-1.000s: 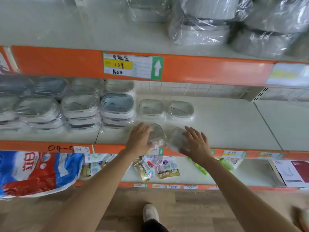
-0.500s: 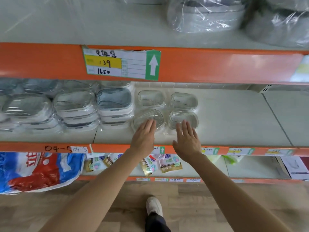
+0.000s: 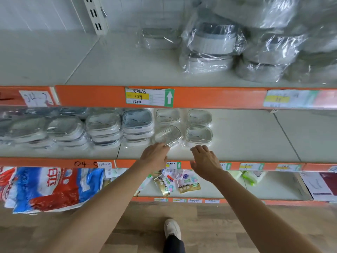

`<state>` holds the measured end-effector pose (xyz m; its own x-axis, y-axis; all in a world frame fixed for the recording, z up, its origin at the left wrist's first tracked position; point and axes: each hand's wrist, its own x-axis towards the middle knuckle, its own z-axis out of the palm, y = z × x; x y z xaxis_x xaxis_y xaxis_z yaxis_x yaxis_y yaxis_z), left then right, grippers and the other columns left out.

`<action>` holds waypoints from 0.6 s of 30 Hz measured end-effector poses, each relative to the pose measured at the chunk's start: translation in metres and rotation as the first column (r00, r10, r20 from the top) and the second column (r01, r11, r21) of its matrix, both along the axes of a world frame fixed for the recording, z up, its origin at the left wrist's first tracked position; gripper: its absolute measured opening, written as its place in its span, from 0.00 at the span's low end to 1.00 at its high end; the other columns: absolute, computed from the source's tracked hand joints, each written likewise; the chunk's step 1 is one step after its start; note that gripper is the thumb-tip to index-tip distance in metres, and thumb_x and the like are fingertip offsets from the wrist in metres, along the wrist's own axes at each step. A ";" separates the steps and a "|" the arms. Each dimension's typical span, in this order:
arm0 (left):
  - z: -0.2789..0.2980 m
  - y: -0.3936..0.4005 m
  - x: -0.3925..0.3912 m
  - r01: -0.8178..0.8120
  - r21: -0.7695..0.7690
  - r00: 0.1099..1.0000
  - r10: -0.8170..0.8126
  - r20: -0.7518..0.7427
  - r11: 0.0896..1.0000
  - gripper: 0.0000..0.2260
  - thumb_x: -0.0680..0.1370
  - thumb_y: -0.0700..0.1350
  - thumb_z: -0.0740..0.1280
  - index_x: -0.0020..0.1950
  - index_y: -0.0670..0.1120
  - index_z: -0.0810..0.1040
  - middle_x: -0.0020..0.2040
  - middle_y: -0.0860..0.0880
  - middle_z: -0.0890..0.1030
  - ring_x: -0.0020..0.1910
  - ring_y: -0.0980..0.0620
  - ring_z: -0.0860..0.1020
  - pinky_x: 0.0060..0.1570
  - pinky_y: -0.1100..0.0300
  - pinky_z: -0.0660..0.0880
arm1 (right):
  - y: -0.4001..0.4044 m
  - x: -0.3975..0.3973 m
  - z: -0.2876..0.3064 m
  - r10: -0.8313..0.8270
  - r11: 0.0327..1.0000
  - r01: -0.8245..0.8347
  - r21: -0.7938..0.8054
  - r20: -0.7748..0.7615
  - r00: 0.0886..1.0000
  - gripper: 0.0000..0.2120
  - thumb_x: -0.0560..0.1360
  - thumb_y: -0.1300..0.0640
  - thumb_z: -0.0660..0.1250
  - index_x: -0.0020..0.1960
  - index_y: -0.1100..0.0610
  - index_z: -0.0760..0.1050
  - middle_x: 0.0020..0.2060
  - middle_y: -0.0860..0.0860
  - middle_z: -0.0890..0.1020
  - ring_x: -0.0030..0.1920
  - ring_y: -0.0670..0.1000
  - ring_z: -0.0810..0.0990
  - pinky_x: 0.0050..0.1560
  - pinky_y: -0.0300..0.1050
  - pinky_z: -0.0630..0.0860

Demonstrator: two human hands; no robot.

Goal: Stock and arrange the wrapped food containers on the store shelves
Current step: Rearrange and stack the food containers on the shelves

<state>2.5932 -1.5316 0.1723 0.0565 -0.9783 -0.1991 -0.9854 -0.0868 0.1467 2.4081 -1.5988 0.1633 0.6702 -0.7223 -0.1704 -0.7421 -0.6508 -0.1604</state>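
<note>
Four small clear wrapped containers sit in a two-by-two group on the middle shelf (image 3: 246,139). The front-left container (image 3: 168,136) lies tilted and askew, and my left hand (image 3: 155,156) grips its near edge with curled fingers. Squarely beside it rests the front-right container (image 3: 198,135). My right hand (image 3: 204,159) hovers just in front of that one with fingers spread, touching nothing. Behind them stand the back-left container (image 3: 167,115) and the back-right container (image 3: 199,116).
Stacks of larger wrapped containers (image 3: 137,123) fill the middle shelf to the left. Big wrapped containers (image 3: 211,42) crowd the upper shelf's right side. An orange shelf edge with a price label (image 3: 149,96) runs overhead. Detergent bags (image 3: 51,187) and sachets (image 3: 178,181) lie on the lower shelf.
Both hands pushed the two front containers back onto the shelf. My right hand has since drawn back off its container, and the front-left one has turned askew under my left hand.
</note>
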 end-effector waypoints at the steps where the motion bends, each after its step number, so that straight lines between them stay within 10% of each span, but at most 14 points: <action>1: 0.014 0.010 0.000 0.010 -0.007 1.000 -0.010 0.018 1.000 0.13 0.79 0.44 0.60 0.61 0.42 0.74 0.62 0.46 0.73 0.61 0.46 0.72 0.53 0.54 0.71 | 0.008 -0.002 0.013 0.013 1.000 -0.013 -0.013 0.006 1.000 0.20 0.78 0.53 0.59 0.68 0.57 0.65 0.65 0.52 0.69 0.66 0.53 0.65 0.62 0.46 0.65; 12: 0.191 0.083 -0.015 0.168 -0.125 0.948 -0.125 0.294 0.978 0.10 0.77 0.43 0.59 0.50 0.41 0.77 0.52 0.44 0.79 0.51 0.43 0.77 0.42 0.57 0.68 | 0.071 -0.028 0.186 0.144 0.953 -0.134 -0.270 0.016 0.989 0.17 0.77 0.53 0.60 0.64 0.57 0.67 0.61 0.52 0.72 0.64 0.53 0.68 0.59 0.46 0.67; 18: 0.266 0.058 -0.021 0.145 -0.402 0.979 -0.073 0.188 0.904 0.07 0.77 0.45 0.60 0.45 0.46 0.77 0.49 0.47 0.80 0.50 0.45 0.77 0.41 0.58 0.67 | 0.056 -0.034 0.267 0.113 0.909 -0.072 -0.410 0.078 0.990 0.17 0.76 0.54 0.62 0.64 0.56 0.68 0.60 0.52 0.72 0.63 0.53 0.68 0.57 0.46 0.67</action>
<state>2.5724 -1.4734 0.4387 -0.0582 -0.9726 0.2250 -0.9983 0.0554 -0.0188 2.3737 -1.5432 0.4305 0.7357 -0.6491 0.1935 -0.6696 -0.7401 0.0627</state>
